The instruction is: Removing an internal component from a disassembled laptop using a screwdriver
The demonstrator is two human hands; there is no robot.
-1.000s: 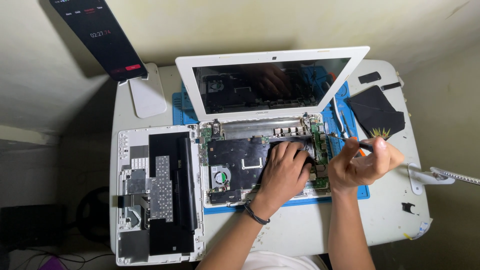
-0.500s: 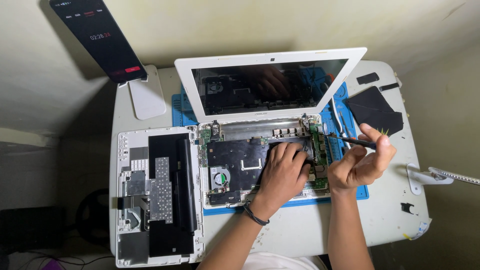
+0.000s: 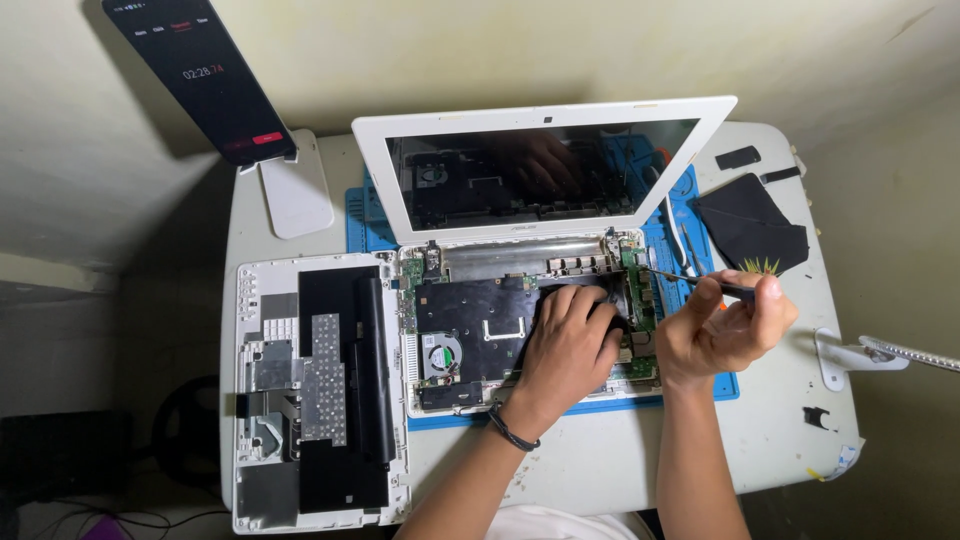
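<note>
From the head view, looking straight down on a white bench [image 3: 600,470] with an opened white laptop [image 3: 530,300] on a blue work mat [image 3: 690,385]: bottom cover off, black shielding and green circuit board [image 3: 640,300] exposed, small round fan [image 3: 441,356] at lower left of the bay, screen [image 3: 540,175] tilted up at the far side. Left hand [image 3: 570,345] laid flat inside the open base, fingers spread and pressing down on the black sheet near the right half of the board, grip not closed on anything; dark band round that wrist. Right hand [image 3: 725,330] just beside the laptop's right edge, grip pinched shut on a thin dark tool [image 3: 700,281], its tip reaching left to the board's upper right corner. Removed keyboard cover [image 3: 315,390] lying underside up to the left of the laptop, touching its edge. Phone [image 3: 205,75] on a white stand [image 3: 295,190] at far left, display lit. Black pouch [image 3: 750,225] at far right of the bench, with a small spiky green thing [image 3: 760,265] just beside it.
</note>
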